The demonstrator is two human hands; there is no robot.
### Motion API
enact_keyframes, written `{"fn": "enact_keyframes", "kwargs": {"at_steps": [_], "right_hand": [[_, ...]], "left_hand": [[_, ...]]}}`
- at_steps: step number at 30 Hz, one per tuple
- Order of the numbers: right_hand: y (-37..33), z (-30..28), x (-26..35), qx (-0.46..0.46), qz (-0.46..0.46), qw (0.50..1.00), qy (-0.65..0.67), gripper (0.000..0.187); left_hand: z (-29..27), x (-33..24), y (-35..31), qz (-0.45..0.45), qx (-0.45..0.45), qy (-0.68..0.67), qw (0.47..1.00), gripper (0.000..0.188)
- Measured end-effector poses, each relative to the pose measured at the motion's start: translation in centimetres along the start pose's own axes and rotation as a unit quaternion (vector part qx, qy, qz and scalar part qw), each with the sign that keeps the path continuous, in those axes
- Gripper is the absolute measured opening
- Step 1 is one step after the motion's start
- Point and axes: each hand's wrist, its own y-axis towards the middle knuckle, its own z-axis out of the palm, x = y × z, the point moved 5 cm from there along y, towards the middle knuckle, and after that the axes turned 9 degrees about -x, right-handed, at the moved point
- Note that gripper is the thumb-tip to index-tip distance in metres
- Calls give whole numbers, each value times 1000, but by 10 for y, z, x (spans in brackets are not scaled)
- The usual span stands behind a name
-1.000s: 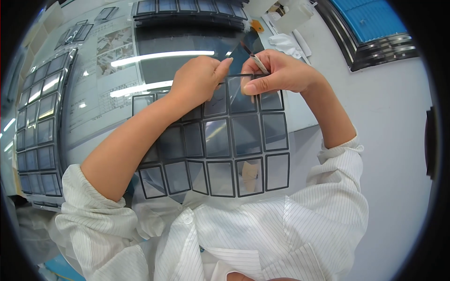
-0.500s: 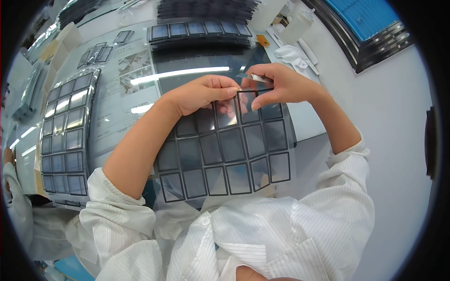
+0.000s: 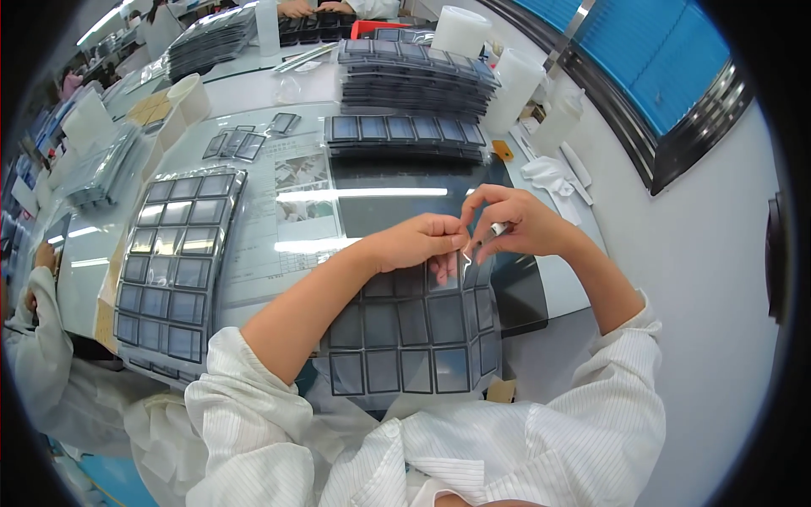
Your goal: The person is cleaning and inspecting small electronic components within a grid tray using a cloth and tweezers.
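Observation:
A flexible clear sheet of dark-framed rectangular panels hangs in front of me, its lower edge near my shirt. My left hand pinches its upper edge between thumb and fingers, some fingertips showing through a clear panel. Close beside it, my right hand is curled at the sheet's upper right, thumb and index finger near the edge. A short white stick-like tool with a dark tip is tucked in the right hand's fingers. The sheet's right-hand column is bent back from the rest. Whether the right fingertips grip the sheet is unclear.
On the left lies another stack of panel sheets, with several loose frames beyond it. More stacked sheets stand at the back, near white rolls. Crumpled tissue lies right. Other people work at the far side and left.
My right hand has come in closer to my left hand, its fingers drawn together. The sheet's right column has folded back. The view has shifted, showing more of the far table.

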Motion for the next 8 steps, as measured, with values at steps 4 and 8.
{"fn": "enact_keyframes", "kwargs": {"at_steps": [4,8], "right_hand": [[-11,0,-8,-16,34,999,14,21],[-13,4,-31,-8,82,995,65,18]], "left_hand": [[0,0,4,52,-74,193,977,22],[-9,-3,8,69,-112,250,959,22]]}}
